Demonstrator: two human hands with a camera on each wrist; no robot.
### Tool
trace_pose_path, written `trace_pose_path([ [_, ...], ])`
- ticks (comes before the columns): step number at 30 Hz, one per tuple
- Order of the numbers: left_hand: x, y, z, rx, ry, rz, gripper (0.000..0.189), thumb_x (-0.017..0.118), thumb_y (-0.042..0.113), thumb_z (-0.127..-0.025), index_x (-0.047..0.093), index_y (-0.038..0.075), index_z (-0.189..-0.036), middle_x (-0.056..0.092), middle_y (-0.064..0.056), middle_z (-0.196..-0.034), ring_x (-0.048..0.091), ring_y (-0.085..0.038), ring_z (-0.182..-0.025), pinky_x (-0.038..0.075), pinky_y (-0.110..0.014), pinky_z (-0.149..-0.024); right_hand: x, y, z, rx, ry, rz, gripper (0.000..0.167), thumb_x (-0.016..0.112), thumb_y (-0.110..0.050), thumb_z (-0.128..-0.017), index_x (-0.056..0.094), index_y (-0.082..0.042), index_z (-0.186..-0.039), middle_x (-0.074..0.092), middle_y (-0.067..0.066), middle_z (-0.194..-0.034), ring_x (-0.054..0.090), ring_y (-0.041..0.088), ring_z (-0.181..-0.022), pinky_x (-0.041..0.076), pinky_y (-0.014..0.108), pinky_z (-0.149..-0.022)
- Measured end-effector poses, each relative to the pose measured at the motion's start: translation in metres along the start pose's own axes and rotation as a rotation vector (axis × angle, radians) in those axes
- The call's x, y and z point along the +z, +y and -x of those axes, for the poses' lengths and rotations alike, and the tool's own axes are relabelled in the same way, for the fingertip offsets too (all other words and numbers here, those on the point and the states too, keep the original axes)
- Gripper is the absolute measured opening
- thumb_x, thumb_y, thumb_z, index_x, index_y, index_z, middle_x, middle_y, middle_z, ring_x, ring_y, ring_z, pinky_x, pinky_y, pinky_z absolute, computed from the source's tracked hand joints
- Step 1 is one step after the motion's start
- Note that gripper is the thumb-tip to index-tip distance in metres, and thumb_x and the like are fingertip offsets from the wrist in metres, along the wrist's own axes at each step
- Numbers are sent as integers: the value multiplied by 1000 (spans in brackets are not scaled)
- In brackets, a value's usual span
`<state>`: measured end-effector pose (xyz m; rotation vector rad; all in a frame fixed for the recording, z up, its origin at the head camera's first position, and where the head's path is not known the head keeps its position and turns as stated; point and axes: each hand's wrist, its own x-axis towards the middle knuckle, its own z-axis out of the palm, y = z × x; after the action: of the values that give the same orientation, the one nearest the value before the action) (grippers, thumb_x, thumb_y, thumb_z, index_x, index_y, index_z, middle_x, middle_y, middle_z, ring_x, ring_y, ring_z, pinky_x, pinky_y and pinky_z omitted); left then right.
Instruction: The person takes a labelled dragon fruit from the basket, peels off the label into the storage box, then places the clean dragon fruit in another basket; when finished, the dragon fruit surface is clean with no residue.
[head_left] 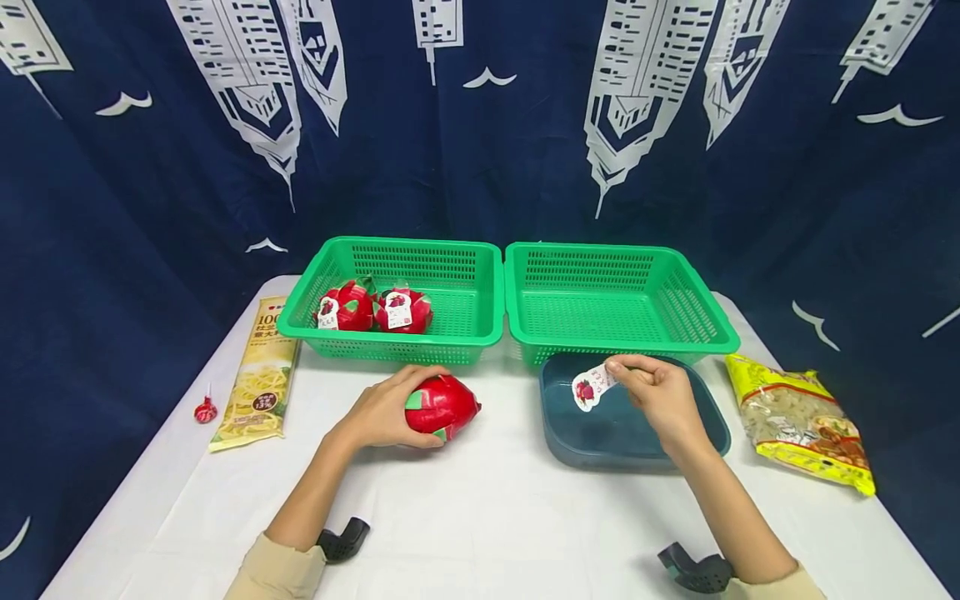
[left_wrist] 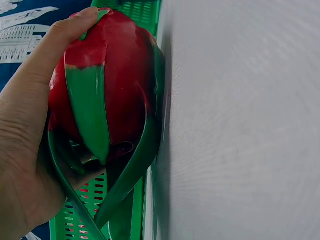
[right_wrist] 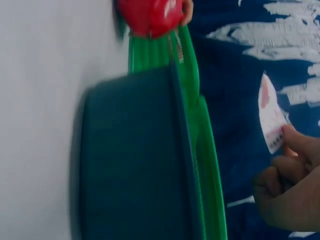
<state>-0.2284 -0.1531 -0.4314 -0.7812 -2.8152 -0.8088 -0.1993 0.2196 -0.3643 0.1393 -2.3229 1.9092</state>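
Observation:
In the head view my left hand (head_left: pixel 393 408) grips a red dragon fruit (head_left: pixel 450 404) with green scales, low over the white table. The left wrist view shows the thumb along the side of the dragon fruit (left_wrist: pixel 125 65), its long green leaf tips toward the palm. My right hand (head_left: pixel 663 400) pinches a white sticker (head_left: pixel 592 387) with a printed dragon fruit picture, above the dark blue bin (head_left: pixel 558 446). Two more dragon fruits, one of them (head_left: pixel 352 308) at the left, lie in the left green basket (head_left: pixel 468 329), each with a similar sticker.
Beside it stands the right green basket (head_left: pixel 622 329), behind the bin. A yellow pasta packet (head_left: pixel 262 375) and a small red lollipop (head_left: pixel 206 410) lie at the left. At the right edge lies a yellow and clear food bag (head_left: pixel 806 421). A patterned blue curtain (head_left: pixel 480 150) hangs behind.

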Motion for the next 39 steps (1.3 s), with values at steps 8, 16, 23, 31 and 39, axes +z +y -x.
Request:
trace_pose_path([
  [8,0,1,0,2,1,-2,86,77,63,-54,35,54,-129,46,17,-118,51,-9,-97,48,-30,-69,-22,37,-22,-67,-185,358,30,66,-28,-86,68,0,-97,22,-5,-50,15,7,-46,23,31,-44],
  [16,1,1,0,7,-5,-13,86,76,63,-55,34,53,-129,46,17,-119,52,-10,-98,48,-31,-71,-14,65,-33,-63,-338,432,25,66,-24,-86,70,0,-93,23,-7,-48,15,7,-45,24,26,-43],
  [23,-1,3,-1,8,-2,-1,86,77,61,-55,36,51,-130,46,17,-118,51,-9,-98,48,-30,-70,-5,73,-40,-127,-293,548,26,67,-25,-85,70,-1,-93,23,-8,-46,15,3,-42,18,21,-41],
  [31,-1,3,-1,12,3,-12,86,76,62,-55,35,52,-129,46,16,-118,52,-10,-98,48,-31,-71,1,76,-41,-188,-305,680,18,73,-19,-79,72,-6,-91,26,-8,-47,19,5,-44,22,21,-42],
  [39,0,2,1,4,7,-6,86,77,61,-55,34,53,-129,46,17,-118,51,-9,-98,48,-30,-70,1,80,-40,-155,-387,773,42,81,-24,-69,69,-6,-104,26,-8,-50,21,5,-46,21,21,-43],
])
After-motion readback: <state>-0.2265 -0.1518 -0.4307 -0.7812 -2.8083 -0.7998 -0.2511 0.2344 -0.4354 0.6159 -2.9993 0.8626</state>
